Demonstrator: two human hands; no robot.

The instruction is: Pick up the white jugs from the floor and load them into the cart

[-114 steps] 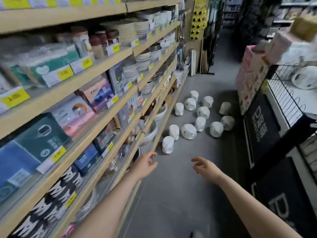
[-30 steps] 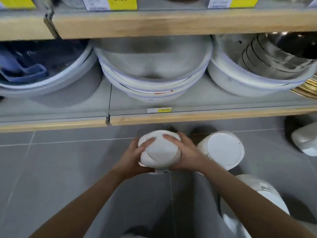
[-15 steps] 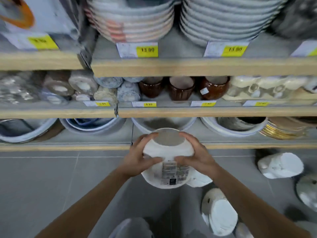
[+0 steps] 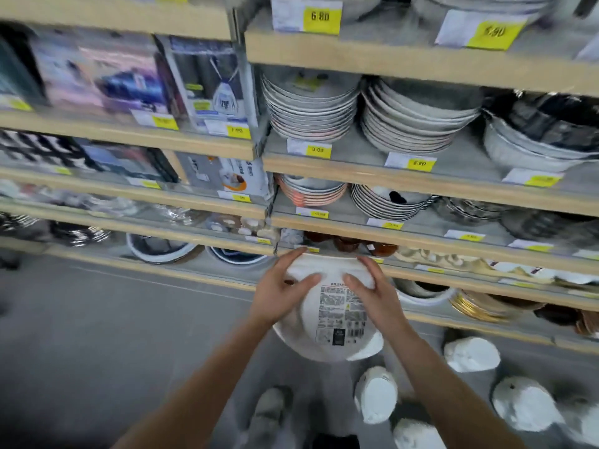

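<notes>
Both hands, left hand (image 4: 281, 291) and right hand (image 4: 372, 291), grip a round white plastic jug (image 4: 334, 322), fingers (image 4: 303, 281) curled around it. More white jugs (image 4: 376, 393) lie on the floor at five o'clock. The smooth wall could slip if either grip loosens.

Shop aisle w/ grey tiled floor (image 4: 97, 335). Wooden-edged shelves (image 4: 405, 64) run across, w/ yellow price tags (image 4: 320, 17), stacked plates (image 4: 311, 108), bowls (image 4: 418, 124), boxed goods (image 4: 210, 89) at left.

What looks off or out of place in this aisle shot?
White jugs lie scattered on the grey floor beside the shelving, several on their sides, instead of being shelved. One jug is held up by the left hand and right hand. No visible breakage or spills.
</notes>
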